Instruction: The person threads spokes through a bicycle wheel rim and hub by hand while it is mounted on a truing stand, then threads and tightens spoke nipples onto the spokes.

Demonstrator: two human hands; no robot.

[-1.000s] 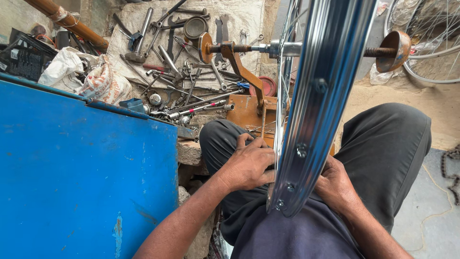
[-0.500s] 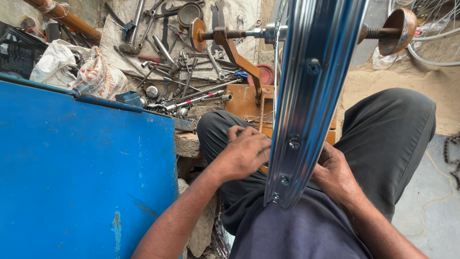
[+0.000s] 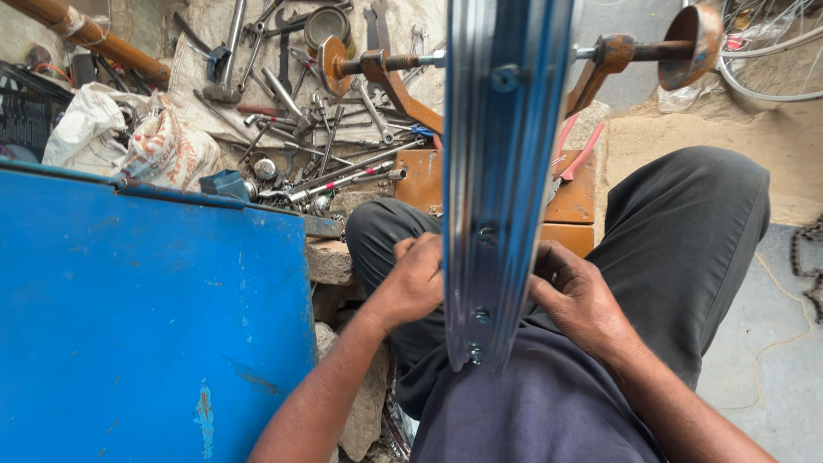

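Roadside bicycle repair workshop, wrenches and hammers (image 3: pixel 283 94) strewn on a cloth on the ground, wheel rim (image 3: pixel 501 171) mounted in a rusty truing stand (image 3: pixel 386 73), spare wheel (image 3: pixel 771 51), chain (image 3: pixel 810 257), blue metal box (image 3: pixel 146 317).

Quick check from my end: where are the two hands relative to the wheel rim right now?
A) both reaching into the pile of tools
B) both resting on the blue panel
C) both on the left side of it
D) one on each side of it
D: the left hand sits against the left edge of the upright wheel rim and the right hand against its right edge, low down near the lap.
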